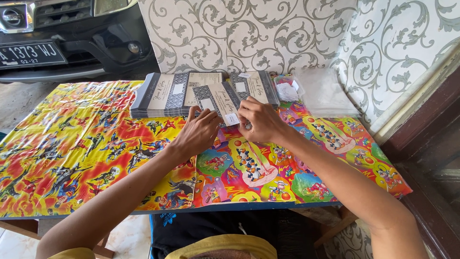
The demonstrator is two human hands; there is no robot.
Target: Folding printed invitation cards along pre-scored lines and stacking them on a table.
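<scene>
We hold a grey patterned card (221,100) above the tabletop (72,144), left hand (197,132) pinching its lower left edge, right hand (258,120) pinching a small white label (232,118) on it; the card seems light, thin, bendable, best gripped at the edges

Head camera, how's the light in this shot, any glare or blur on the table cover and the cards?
Head view: bright daylight, sharp focus throughout; the glossy cartoon table cover shows pale glare streaks at left; left hand and right hand hold a grey card, unblurred; clear plastic sleeves look hazy with sheen.
</scene>
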